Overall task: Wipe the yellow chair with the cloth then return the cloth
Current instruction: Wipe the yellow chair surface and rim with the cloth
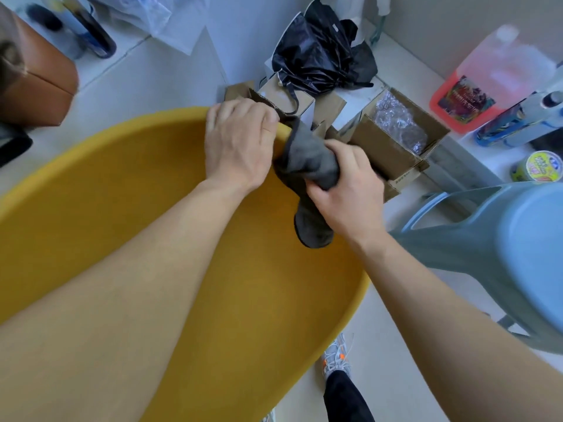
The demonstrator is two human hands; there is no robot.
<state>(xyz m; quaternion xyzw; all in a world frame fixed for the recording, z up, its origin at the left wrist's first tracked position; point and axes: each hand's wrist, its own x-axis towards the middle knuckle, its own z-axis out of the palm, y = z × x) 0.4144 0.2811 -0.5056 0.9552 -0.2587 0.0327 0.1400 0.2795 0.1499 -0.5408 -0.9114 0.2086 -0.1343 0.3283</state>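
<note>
The yellow chair [122,208] fills the lower left of the head view, its curved rim running up to the middle. My left hand [237,141] grips that rim at its far edge, fingers curled over the top. A grey cloth [307,159] drapes over the rim just right of that hand and hangs down inside the chair. My right hand [344,184] grips the bunched cloth against the chair's edge.
Open cardboard boxes [393,138] stand right behind the rim, with a black bag [320,56] on top. A blue-grey chair [502,245] is close on the right. A pink liquid jug [487,83], bottles and a brown box [33,83] sit on the pale floor.
</note>
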